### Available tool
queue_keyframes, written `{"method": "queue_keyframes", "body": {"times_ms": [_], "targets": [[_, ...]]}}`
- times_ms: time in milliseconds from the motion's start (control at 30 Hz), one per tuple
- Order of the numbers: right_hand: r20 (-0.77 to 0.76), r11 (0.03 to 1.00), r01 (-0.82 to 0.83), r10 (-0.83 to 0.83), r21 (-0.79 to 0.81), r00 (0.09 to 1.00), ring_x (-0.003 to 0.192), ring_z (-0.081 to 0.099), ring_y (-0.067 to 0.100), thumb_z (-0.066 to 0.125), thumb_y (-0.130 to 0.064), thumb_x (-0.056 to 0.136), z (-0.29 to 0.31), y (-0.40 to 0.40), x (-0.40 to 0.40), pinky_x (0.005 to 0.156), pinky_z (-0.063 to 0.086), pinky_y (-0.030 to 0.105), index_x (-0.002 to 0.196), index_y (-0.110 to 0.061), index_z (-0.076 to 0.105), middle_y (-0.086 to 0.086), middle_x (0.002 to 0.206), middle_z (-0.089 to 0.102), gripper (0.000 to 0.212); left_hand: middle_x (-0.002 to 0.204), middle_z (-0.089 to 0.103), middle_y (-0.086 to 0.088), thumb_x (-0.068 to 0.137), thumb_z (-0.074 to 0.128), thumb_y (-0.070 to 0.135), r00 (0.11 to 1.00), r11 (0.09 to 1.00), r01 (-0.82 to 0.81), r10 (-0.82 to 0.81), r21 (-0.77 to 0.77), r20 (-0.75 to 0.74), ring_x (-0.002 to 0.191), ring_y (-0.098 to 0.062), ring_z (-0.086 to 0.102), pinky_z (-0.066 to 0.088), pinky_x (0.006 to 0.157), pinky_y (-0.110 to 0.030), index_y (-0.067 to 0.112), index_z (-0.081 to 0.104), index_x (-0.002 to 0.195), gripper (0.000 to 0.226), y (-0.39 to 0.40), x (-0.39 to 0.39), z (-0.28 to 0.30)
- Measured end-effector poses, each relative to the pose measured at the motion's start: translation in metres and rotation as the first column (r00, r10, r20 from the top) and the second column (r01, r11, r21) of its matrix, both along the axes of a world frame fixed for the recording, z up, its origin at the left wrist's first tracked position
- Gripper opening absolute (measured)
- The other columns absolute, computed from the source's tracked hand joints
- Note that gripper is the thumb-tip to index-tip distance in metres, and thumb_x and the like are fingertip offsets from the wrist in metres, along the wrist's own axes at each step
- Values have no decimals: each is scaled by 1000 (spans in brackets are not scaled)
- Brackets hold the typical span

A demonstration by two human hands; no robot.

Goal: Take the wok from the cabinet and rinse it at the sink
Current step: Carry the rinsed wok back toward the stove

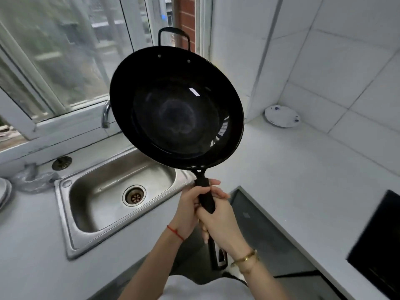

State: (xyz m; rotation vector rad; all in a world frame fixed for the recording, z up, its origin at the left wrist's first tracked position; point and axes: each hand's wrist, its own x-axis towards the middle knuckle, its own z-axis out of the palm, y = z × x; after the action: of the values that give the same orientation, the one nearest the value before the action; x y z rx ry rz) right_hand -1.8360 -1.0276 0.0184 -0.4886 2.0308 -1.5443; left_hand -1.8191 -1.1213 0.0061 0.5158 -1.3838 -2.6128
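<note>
Since the wok is already out of the cabinet, I'd say we're halfway: my left hand and right hand both wrap its handle, holding it tilted up above the sink. Rinsing's still to do. No readable brands or labels anywhere.

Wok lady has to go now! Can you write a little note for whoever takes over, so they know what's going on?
Left hand and right hand: both grip the wok's long handle.
Wok: held up in the air, tilted, inside facing you, above the right end of the sink.
Tap: by the window, behind the wok's left edge; no water seen running.
Done: wok is out and at the sink.
Left: lower it into the sink, turn on the tap, rinse.
</note>
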Motion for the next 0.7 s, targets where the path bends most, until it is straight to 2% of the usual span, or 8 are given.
{"method": "queue_keyframes", "body": {"times_ms": [100,233,300,400,533,600,700], "targets": [[1,998,67,-67,18,998,35,53,19,55,-12,94,-4,26,-18,37,45,27,98,-9,60,2,50,57,7,84,69,-21,76,52,17,998,998,60,-60,11,5,94,-37,67,53,86,-38,-2,64,104,36,26,-22,-2],[-18,988,151,-151,28,988,37,55,23,55,-14,92,-12,62,-41,39,47,31,93,-14,61,8,54,60,6,90,68,-27,78,51,17,991,991,132,-132,-10,20,98,-40,66,49,96,-44,-4,64,107,39,60,-53,-8],[-20,982,188,-187,31,982,37,55,21,55,-12,92,-13,81,-51,39,45,29,94,-14,61,9,54,60,7,90,69,-26,79,51,16,986,986,166,-166,0,22,97,-40,67,49,97,-46,-7,62,111,41,78,-67,-12],[-35,968,246,-245,48,969,36,54,13,54,-10,94,-14,109,-63,39,43,26,92,-12,62,-1,49,57,9,94,69,-25,84,49,16,973,974,227,-227,16,42,100,-40,67,50,94,-42,-4,63,115,40,105,-85,-18],[-37,940,331,-329,77,943,37,54,15,55,-11,94,-24,142,-75,40,44,29,84,-14,64,3,49,57,14,105,68,-29,83,51,15,943,945,320,-325,65,78,98,-39,68,55,84,-33,-5,58,122,44,138,-107,-20],[-23,922,376,-375,97,927,35,53,12,54,-9,94,-28,154,-78,40,42,27,80,-17,63,0,47,56,18,107,68,-29,86,53,10,928,932,348,-357,97,103,97,-38,69,55,85,-33,-7,56,123,41,151,-115,-21],[20,894,437,-441,93,897,33,50,12,56,-8,93,-33,168,-79,40,40,27,73,-11,62,-1,44,54,21,107,69,-26,91,53,-2,931,938,331,-342,102,125,97,-35,69,55,88,-34,-7,58,121,31,168,-122,-24]]}}
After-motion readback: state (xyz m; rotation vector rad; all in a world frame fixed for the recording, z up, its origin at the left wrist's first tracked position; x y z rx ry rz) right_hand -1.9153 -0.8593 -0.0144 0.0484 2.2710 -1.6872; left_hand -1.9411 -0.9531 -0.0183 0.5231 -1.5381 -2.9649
